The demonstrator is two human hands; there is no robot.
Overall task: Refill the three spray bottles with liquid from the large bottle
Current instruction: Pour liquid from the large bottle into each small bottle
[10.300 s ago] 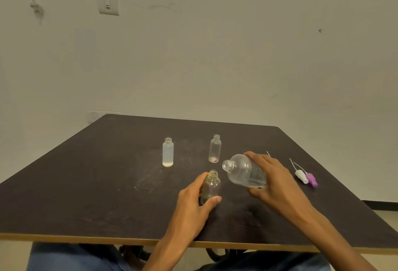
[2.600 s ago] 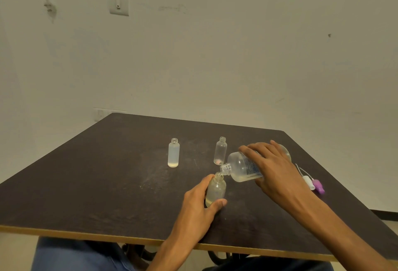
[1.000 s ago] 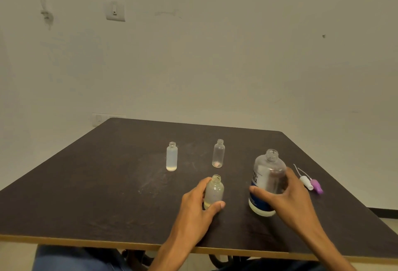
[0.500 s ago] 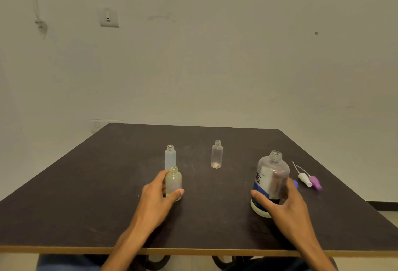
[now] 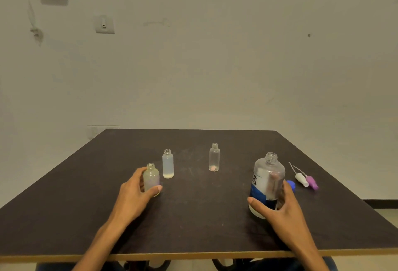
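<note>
The large clear bottle (image 5: 267, 182) with a blue-and-white label stands upright and uncapped at the right; my right hand (image 5: 277, 212) grips its lower part. My left hand (image 5: 134, 195) holds a small round spray bottle (image 5: 151, 179) upright on the table at the left; it has no cap and its body looks cloudy. Just behind it stands a frosted small bottle (image 5: 167, 164) with a little pale liquid at the bottom. Further right stands a clear small bottle (image 5: 214, 157) with a pinkish trace at its base.
The dark table (image 5: 193, 216) has its front edge near me. A white spray head (image 5: 301, 179) and a purple spray head (image 5: 311, 182), both with dip tubes, lie at the right beside a blue cap (image 5: 291, 185). A plain wall is behind.
The large bottle went from tilted over the small bottle to standing upright at the right. My left hand has slid the small round bottle to the left, next to the frosted one.
</note>
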